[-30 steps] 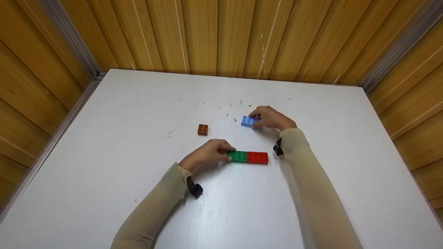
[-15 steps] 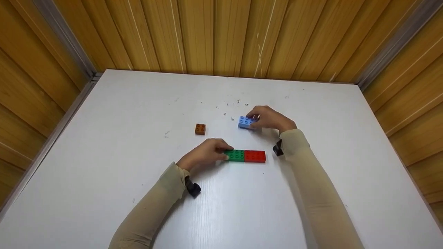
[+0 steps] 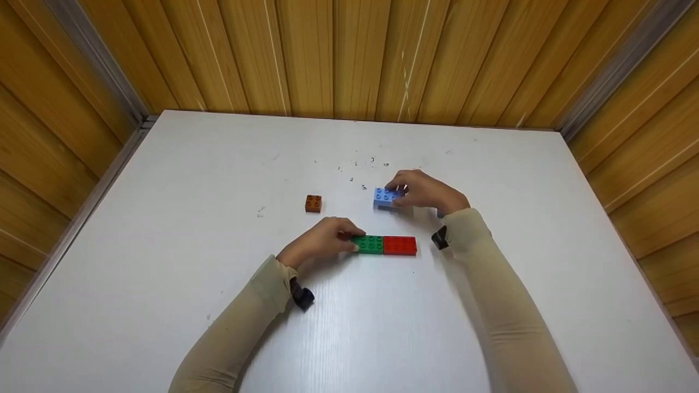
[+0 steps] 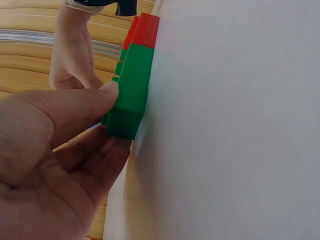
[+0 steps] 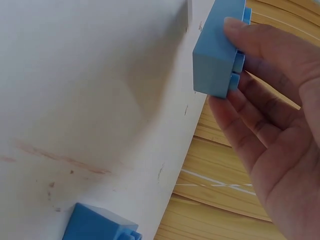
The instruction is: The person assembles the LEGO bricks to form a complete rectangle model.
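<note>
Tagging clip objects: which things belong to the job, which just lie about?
Likely in the job:
light blue brick, in right hand
green brick, in left hand
red brick, against green

Untouched, seemingly lying about:
brown brick
second blue brick

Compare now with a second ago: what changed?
The right hand has raised the light blue block off the table and slightly toward the green block. Another blue block now peeks out beside the right sleeve. Unchanged: left hand gripping green block, red block against it, brown block apart.
</note>
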A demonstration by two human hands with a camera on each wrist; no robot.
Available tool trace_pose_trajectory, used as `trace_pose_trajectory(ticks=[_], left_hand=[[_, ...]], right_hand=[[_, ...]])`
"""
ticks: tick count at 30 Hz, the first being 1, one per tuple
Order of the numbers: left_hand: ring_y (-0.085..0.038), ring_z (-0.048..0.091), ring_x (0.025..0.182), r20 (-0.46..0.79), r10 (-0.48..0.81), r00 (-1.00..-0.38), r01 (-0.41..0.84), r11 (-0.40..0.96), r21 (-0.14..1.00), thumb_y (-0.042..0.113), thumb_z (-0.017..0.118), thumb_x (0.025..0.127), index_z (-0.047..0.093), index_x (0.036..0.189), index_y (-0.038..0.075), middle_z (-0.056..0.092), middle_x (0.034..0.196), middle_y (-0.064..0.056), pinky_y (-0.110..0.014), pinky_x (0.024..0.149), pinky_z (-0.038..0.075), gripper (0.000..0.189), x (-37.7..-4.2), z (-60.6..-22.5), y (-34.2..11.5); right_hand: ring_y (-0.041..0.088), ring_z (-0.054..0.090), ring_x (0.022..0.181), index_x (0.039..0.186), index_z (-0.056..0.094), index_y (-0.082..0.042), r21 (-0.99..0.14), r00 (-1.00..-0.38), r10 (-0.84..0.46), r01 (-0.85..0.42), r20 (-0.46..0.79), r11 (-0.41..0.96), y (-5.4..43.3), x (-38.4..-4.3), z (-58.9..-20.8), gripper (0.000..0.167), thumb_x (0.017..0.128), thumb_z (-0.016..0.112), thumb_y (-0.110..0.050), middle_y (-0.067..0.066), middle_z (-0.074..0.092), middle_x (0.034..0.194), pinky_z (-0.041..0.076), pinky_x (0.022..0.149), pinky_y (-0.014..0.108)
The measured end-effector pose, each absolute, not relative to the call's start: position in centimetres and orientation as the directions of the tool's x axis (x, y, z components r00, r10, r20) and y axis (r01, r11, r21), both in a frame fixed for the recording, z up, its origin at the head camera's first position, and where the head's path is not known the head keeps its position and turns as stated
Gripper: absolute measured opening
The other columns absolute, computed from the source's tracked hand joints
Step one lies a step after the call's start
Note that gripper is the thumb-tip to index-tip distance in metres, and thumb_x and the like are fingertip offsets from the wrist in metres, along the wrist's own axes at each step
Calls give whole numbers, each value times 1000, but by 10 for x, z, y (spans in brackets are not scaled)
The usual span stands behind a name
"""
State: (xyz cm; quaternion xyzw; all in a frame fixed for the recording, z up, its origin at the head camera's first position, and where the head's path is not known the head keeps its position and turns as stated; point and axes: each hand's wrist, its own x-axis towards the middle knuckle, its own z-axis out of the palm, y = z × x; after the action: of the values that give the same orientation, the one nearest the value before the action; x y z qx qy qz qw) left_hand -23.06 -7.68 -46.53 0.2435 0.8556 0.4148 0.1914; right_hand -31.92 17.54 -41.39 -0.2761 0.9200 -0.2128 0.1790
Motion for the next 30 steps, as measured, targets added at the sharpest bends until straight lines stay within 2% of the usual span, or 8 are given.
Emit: trace_pose_trajectory(ticks=[6, 20, 30], left_hand=[[-22, 57, 114, -140, 561, -816, 237, 546, 804, 8, 70, 86, 68, 120, 9, 67, 119, -6, -39, 102, 44, 34, -230, -464, -76], [-22, 60, 113, -131, 561, -818, 244, 543, 803, 8, 71, 85, 69, 117, 6, 68, 118, -9, -39, 101, 46, 32, -231, -463, -76], [-22, 59, 115, -126, 559, -819, 247, 543, 802, 8, 71, 85, 70, 117, 6, 68, 117, -8, -39, 102, 45, 31, -231, -463, -76]], right_hand=[[27, 55, 110, 125, 64, -6, -466, -769, -606, -469, -202, 751, 177, -313, -413, 39, 87, 70, -13, 11, 62, 118, 44, 103, 44], [27, 60, 103, 120, 67, -2, -506, -726, -671, -527, -149, 683, 178, -297, -407, 35, 85, 70, -8, 12, 64, 112, 50, 95, 42], [25, 61, 104, 121, 66, -5, -521, -715, -674, -511, -185, 684, 176, -284, -405, 36, 86, 70, -12, 10, 63, 114, 51, 95, 40]])
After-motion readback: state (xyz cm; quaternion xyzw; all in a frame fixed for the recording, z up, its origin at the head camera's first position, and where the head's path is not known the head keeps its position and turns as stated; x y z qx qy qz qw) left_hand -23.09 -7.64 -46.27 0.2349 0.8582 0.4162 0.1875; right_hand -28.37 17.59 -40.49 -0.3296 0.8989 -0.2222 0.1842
